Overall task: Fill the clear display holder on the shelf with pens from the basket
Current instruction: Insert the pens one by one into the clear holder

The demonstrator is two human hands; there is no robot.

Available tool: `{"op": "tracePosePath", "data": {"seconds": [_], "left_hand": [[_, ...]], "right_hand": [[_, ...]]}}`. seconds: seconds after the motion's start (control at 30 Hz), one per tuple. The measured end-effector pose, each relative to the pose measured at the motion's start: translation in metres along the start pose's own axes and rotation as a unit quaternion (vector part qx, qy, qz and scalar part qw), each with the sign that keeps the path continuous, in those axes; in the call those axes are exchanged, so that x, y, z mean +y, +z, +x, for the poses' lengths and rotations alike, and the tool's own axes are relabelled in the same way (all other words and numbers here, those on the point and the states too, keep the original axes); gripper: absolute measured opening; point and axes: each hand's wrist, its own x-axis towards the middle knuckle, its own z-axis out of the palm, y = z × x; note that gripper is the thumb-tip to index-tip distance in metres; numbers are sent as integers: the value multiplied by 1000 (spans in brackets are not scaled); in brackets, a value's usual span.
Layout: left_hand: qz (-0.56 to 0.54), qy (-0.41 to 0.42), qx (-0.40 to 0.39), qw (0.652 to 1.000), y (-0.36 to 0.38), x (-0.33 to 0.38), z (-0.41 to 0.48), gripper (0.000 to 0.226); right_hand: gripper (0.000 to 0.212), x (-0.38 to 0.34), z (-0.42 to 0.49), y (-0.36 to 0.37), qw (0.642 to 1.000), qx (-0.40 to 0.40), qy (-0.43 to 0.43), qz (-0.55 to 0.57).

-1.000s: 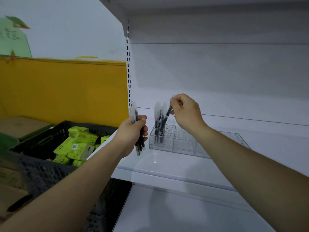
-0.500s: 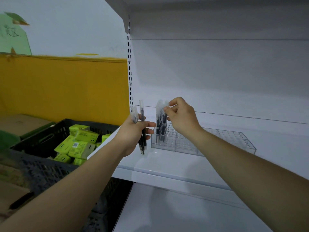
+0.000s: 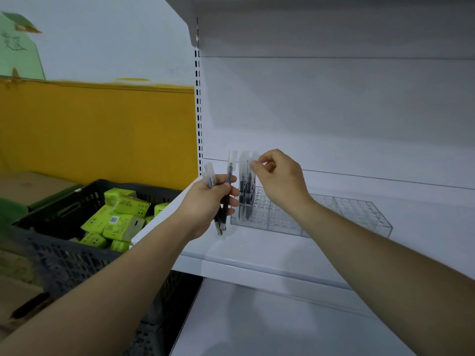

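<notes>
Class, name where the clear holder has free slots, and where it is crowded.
Free: middle and right sections of the clear holder. Crowded: its left end, with standing pens, the right hand at their caps, the left hand gripping spare pens.

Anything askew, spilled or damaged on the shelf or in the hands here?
Nothing stands out. The standing pens sit upright in the clear holder's left end, right hand pinching a cap; the left hand grips a bundle of pens, one poking higher.
</notes>
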Motion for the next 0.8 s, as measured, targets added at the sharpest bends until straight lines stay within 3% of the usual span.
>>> {"op": "tracePosePath", "data": {"seconds": [0.07,0.27,0.43,0.53,0.67,0.8], "left_hand": [[8,8,-20,1000,2,1,-2,23],[13,11,-83,996,14,7,-7,23],[11,3,20,1000,14,6,0,17],[16,-7,52,999,10,3,2,12],[50,-20,15,998,15,-2,3,15],[8,-34,11,999,17,-4,5,16]], "right_hand": [[19,-9,-1,-7,999,8,-20,26],[24,-25,-1,-20,995,-71,-8,71],[16,-23,15,-38,985,42,29,166],[18,-13,26,-47,981,103,23,161],[14,9,35,-38,989,97,25,111],[6,25,43,-24,991,81,37,100]]}}
